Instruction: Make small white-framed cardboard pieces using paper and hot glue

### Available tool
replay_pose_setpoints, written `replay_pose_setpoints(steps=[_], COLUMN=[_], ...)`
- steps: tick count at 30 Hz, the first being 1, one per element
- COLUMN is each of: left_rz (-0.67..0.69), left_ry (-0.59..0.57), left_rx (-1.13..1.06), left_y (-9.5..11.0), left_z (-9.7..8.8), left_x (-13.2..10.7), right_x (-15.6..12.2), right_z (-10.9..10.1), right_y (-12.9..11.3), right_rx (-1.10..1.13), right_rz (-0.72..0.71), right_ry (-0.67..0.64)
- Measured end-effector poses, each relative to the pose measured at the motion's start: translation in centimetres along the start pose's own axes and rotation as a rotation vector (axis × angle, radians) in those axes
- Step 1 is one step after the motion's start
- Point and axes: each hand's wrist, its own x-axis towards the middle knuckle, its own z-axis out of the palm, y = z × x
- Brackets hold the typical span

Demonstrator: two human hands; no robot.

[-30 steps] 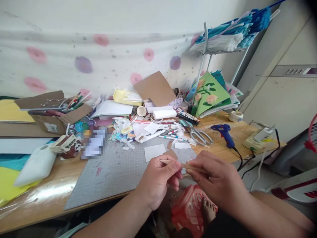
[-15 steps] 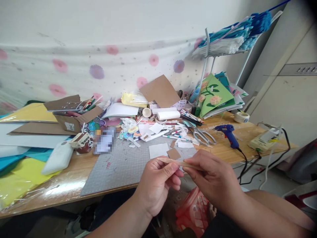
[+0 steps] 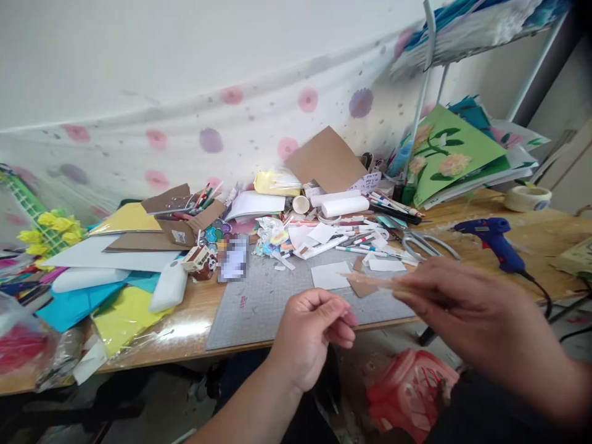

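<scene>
My right hand [image 3: 481, 327], blurred by motion, pinches one end of a thin, tan strip [image 3: 375, 280], perhaps wood or card. Its free end points left, above a small brown cardboard piece [image 3: 362, 287] and a white paper rectangle [image 3: 329, 275] on the grey cutting mat [image 3: 259, 308]. Apart from the strip, my left hand [image 3: 314, 333] hovers at the mat's front edge. Its thumb presses against the curled index finger; anything between them is too small or hidden to make out.
Scissors [image 3: 428, 243] and a blue glue gun [image 3: 494, 240] with its cord lie at the right. Markers and paper scraps [image 3: 319, 234] crowd the mat's back. Coloured sheets [image 3: 92, 302] cover the left side. A red basket [image 3: 407, 394] stands below the table's edge.
My right hand has drawn away to the right with the strip, which has left my left hand's fingers. The camera view has turned left, showing more of the table's left side.
</scene>
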Motion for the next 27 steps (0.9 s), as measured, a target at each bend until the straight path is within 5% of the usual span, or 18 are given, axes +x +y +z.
replay_pose_setpoints(steps=[10, 23, 27], left_rz=[-0.01, -0.077, -0.062], left_ry=[-0.101, 0.128, 0.107], left_rx=[-0.159, -0.315, -0.299], left_y=[-0.4, -1.3, -1.4], left_z=[1.0, 2.2, 2.6], left_x=[0.8, 2.6, 3.1], right_x=[0.2, -1.5, -1.3], right_z=[0.8, 2.6, 2.7], right_y=[0.2, 0.4, 0.1], right_rx=[0.039, -0.096, 0.024], right_rz=[0.096, -0.007, 0.127], right_ry=[-0.08, -0.126, -0.125])
